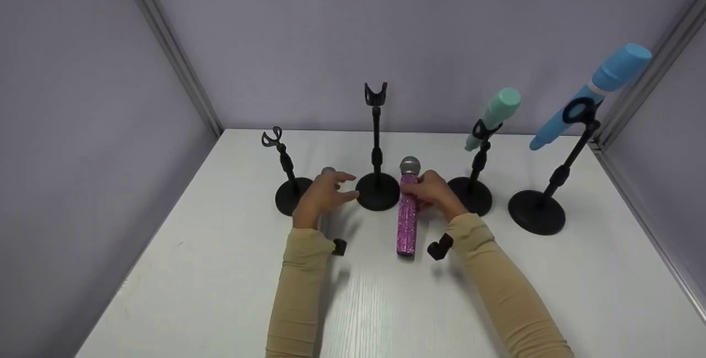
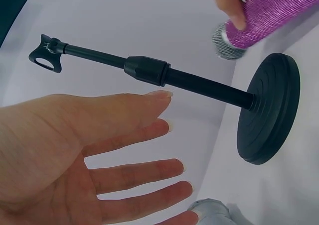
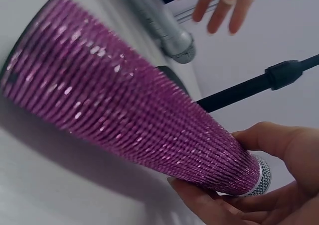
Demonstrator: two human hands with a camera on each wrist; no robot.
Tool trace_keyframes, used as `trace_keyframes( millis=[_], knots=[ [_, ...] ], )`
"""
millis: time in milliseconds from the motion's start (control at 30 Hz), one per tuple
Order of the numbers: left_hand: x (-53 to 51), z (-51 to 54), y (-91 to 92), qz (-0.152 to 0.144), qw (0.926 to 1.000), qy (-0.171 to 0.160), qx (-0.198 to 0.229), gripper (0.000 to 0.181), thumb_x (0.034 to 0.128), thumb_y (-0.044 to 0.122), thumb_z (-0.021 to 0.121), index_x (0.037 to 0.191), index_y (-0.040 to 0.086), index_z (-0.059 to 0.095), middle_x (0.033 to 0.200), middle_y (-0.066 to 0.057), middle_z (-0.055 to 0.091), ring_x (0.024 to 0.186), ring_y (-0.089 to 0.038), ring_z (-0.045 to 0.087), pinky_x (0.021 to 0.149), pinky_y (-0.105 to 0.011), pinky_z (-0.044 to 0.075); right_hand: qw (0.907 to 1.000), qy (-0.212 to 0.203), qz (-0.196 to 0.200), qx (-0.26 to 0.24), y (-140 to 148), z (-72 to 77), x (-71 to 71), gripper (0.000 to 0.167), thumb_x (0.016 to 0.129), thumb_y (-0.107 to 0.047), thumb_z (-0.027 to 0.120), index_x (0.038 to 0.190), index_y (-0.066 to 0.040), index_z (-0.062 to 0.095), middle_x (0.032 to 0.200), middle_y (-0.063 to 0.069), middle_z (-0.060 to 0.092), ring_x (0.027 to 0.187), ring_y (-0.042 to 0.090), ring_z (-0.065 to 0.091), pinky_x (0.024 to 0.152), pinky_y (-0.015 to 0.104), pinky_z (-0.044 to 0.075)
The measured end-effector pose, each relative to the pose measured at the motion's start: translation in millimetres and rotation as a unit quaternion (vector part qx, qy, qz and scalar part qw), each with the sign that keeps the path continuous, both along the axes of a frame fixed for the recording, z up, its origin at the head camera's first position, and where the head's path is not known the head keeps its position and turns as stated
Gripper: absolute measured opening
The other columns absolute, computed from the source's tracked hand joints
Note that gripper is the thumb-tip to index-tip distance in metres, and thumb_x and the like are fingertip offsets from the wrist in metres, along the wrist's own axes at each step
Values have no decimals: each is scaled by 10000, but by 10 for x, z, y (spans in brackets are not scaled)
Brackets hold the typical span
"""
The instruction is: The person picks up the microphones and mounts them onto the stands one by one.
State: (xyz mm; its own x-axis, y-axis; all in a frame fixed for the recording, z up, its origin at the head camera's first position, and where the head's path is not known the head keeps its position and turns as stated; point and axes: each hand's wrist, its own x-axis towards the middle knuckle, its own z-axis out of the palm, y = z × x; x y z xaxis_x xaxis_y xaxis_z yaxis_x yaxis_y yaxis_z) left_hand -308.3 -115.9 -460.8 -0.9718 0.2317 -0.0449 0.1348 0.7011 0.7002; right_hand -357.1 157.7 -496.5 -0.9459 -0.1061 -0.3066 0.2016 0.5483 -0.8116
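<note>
White table (image 1: 193, 270) under everything. Right stand (image 1: 560, 175) carries blue mic (image 1: 589, 92), tilted; its neighbour stand (image 1: 479, 160) carries green mic (image 1: 495, 111), also tilted. Centre stand (image 1: 376, 155) upright; left stand (image 1: 286, 163) shorter. Pink mic (image 1: 407, 217) just beside centre stand's base, metal head toward back wall. Silver mic (image 3: 157, 21) lies on table, mostly hidden in head view. Right hand (image 1: 438, 192): thumb and fingers pinching pink mic near its head. Left hand (image 1: 322, 198): fingers spread, over silver mic, near centre stand.
</note>
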Motion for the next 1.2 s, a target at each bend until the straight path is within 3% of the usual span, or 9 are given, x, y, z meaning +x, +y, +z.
trace_keyframes(
  millis=[100, 233, 500, 700, 1000, 1200],
  knots=[
    [0, -3, -9, 14, 10000, 38, -5, 457, 949, 253, 749, 1373, 107, 662, 1377, -213, 574, 1287, -398, 582, 1032, -493, 528, 9988, -249, -31, -420, 20, 75, -8, 568, 920, -257, 731, 1300, 105, 515, 1042, 150, 616, 783, 193, 679, 778, 385, 640],
    [-2, -4, -18, 15, 9999, 99, 0, 455, 948, 247, 751, 1371, 105, 663, 1370, -216, 582, 1284, -406, 586, 1034, -502, 528, 9969, -297, -9, -728, 78, 160, -8, 697, 930, -257, 737, 1456, 58, 405, 1162, 199, 629, 865, 235, 712, 783, 371, 638],
    [-5, -1, -35, -39, 9999, 141, 8, 433, 955, 225, 741, 1365, 106, 670, 1336, -194, 600, 1283, -412, 586, 1039, -507, 525, 9915, 114, 162, -1284, 224, 305, 49, 645, 931, -223, 763, 1438, 8, 437, 1098, 169, 683, 884, 215, 712, 810, 385, 635],
    [-3, -1, -40, -70, 9998, 122, 113, 458, 959, 209, 735, 1401, 129, 645, 1356, -193, 592, 1316, -434, 570, 1047, -514, 522, 9881, 447, 177, -1458, 283, 380, 131, 634, 932, -246, 778, 1441, -42, 460, 1170, 203, 691, 925, 196, 720, 831, 402, 628],
    [-9, -15, -36, -22, 9998, 115, 173, 520, 954, 212, 743, 1450, 149, 601, 1393, -220, 565, 1322, -423, 566, 1057, -515, 516, 9847, 975, 187, -1433, 355, 397, 287, 678, 911, -256, 804, 1480, -116, 464, 1279, 251, 614, 1075, 316, 686, 871, 458, 621],
    [2, -23, -54, -1, 9997, 24, 231, 519, 961, 219, 731, 1458, 163, 593, 1428, -209, 564, 1342, -422, 552, 1073, -536, 501, 9770, 1268, 367, -1673, 388, 375, 381, 686, 896, -244, 820, 1477, -114, 478, 1221, 226, 615, 1047, 279, 678, 876, 451, 617]
  ],
)
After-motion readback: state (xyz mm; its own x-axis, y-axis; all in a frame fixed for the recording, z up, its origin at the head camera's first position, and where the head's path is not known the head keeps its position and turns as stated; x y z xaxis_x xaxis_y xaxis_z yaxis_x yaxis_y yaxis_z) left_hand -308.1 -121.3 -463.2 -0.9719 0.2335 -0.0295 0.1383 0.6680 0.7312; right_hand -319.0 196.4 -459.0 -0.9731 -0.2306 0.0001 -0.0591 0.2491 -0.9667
